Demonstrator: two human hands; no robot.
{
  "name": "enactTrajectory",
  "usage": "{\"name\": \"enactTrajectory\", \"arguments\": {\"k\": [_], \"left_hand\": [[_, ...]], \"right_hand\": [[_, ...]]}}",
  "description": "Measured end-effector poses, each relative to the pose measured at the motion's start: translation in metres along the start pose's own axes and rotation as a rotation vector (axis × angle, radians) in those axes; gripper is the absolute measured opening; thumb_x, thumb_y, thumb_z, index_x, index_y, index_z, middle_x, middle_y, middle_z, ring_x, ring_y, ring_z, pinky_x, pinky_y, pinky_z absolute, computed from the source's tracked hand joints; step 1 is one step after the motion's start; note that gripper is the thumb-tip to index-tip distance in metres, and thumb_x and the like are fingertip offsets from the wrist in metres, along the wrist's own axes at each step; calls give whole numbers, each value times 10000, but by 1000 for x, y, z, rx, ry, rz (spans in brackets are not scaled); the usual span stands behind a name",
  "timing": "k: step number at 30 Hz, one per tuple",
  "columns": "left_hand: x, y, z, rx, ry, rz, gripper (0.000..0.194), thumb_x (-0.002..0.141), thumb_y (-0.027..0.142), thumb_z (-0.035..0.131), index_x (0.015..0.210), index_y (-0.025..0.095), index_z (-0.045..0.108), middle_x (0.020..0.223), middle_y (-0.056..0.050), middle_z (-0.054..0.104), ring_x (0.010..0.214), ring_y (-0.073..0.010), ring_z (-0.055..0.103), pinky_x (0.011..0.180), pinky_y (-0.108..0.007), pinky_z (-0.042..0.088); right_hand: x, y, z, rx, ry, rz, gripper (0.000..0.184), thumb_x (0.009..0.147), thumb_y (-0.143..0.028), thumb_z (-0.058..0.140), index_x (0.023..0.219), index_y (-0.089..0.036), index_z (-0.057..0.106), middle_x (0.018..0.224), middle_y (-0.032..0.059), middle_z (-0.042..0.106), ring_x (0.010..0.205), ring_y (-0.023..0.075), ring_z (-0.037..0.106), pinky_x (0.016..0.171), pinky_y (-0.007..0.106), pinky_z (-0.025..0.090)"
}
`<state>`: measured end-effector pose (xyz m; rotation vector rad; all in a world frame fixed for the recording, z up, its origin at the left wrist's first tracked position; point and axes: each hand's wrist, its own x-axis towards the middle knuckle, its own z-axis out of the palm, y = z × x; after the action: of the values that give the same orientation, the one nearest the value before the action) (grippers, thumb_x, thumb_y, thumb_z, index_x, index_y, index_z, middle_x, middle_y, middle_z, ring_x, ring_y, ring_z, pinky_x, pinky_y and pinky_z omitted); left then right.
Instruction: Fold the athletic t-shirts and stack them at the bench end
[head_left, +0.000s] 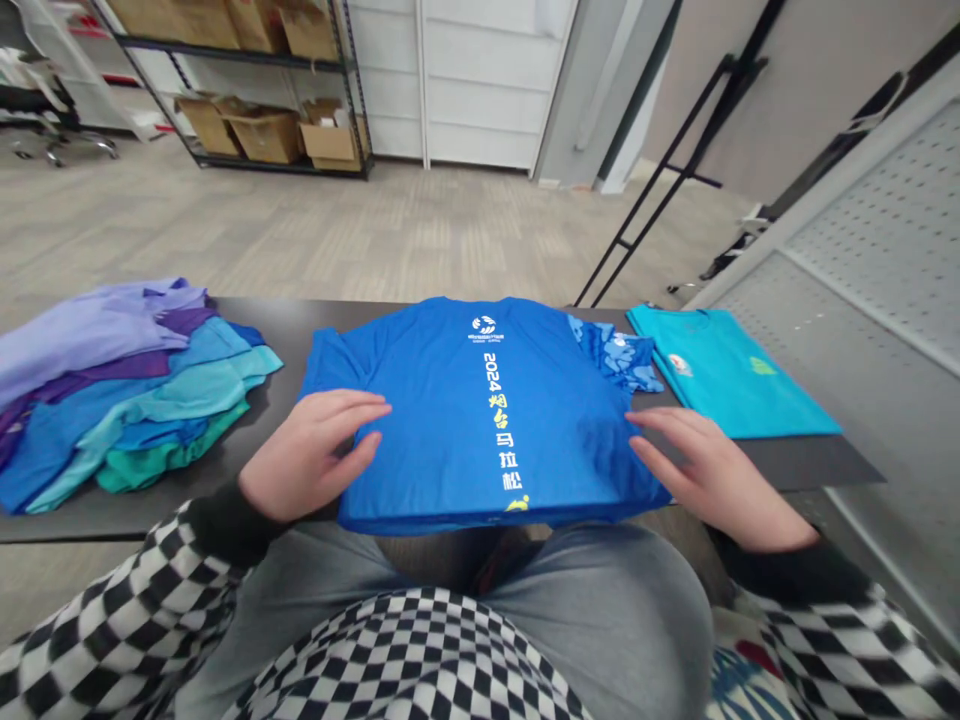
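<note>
A blue T-shirt [435,420] lies spread on the dark table in front of me, its collar toward the far edge and its hem hanging over the near edge. White and yellow lettering runs down its middle. The right sleeve shows a lighter blue pattern. At the shirt's left side is my left hand [311,450], fingers stretched over the cloth, thumb apart. My right hand [701,465] is at the opposite side edge, its fingers also extended and thumb apart. Neither hand grips the fabric; whether the fingertips press on it I cannot tell.
On the table [292,440], a loose pile of purple, blue and green shirts [135,380] lies at the left. A folded turquoise shirt [742,375] rests at the right. Beyond stand a shelf with cardboard boxes [266,132], a black metal stand [660,190] and a perforated grey panel [862,240].
</note>
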<state>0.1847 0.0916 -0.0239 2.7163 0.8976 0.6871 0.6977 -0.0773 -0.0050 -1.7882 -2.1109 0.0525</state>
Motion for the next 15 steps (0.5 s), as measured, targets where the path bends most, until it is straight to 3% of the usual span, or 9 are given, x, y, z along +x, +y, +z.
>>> {"name": "enactTrajectory", "arguments": {"k": [3, 5, 10, 15], "left_hand": [[43, -41, 16, 102, -29, -96, 543, 1097, 527, 493, 1465, 203, 726, 1573, -145, 690, 1477, -324, 635, 1303, -509, 458], [56, -70, 29, 171, -61, -181, 657, 1092, 582, 425, 1526, 163, 685, 1654, -172, 622, 1557, -350, 566, 1345, -536, 402], [35, -120, 50, 251, -167, -342, 908, 1039, 700, 410, 1642, 37, 559, 1741, -266, 486, 1643, -444, 440, 1356, -617, 343], [18, -125, 39, 345, -243, -415, 995, 1022, 766, 391, 1705, 50, 497, 1783, -247, 431, 1671, -438, 389, 1367, -552, 310]], "right_hand": [[51, 29, 18, -22, 50, -16, 408, 1111, -436, 545, 1414, -245, 740, 1427, 147, 757, 1354, 350, 712, 1205, 567, 557], [74, 54, 34, -47, 28, 17, 473, 1119, -432, 510, 1479, -197, 708, 1547, 170, 693, 1457, 335, 652, 1276, 552, 501], [79, 98, 63, -186, -61, 232, 594, 1107, -533, 531, 1515, -134, 694, 1634, 231, 618, 1518, 399, 597, 1282, 604, 477], [64, 94, 63, -300, -65, 244, 600, 1108, -640, 516, 1465, -212, 737, 1558, 168, 694, 1417, 410, 665, 1213, 612, 524]]}}
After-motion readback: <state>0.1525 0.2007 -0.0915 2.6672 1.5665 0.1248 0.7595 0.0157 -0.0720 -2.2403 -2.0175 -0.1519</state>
